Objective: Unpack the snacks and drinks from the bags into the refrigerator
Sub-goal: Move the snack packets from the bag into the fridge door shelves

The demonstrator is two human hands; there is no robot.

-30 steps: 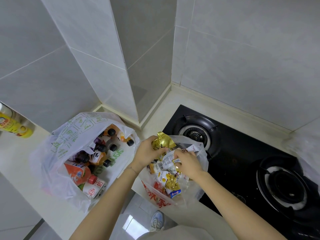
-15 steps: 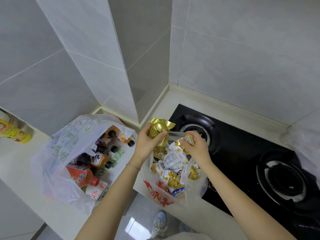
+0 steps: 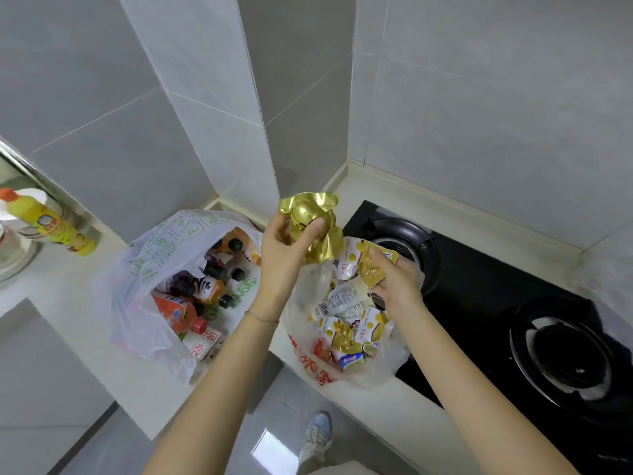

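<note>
While the left hand (image 3: 284, 258) grips a crumpled gold foil pack (image 3: 308, 221) and the right hand (image 3: 394, 282) pinches a smaller gold packet (image 3: 371, 267), lifting both straight up should avoid snagging loose packets. Two bags show: the snack bag (image 3: 308, 358) directly beneath both grips, and the drinks bag (image 3: 137, 303) beside the left wrist, showing at least six bottle caps.

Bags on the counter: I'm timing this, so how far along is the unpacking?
Barely begun. Done: nothing visibly stored; no refrigerator is in view. In hand: the left hand grips a gold bundle above the snack bag, and the right hand pinches a small packet. Left: the many packets in that bag and the bottles in the drinks bag.
</note>
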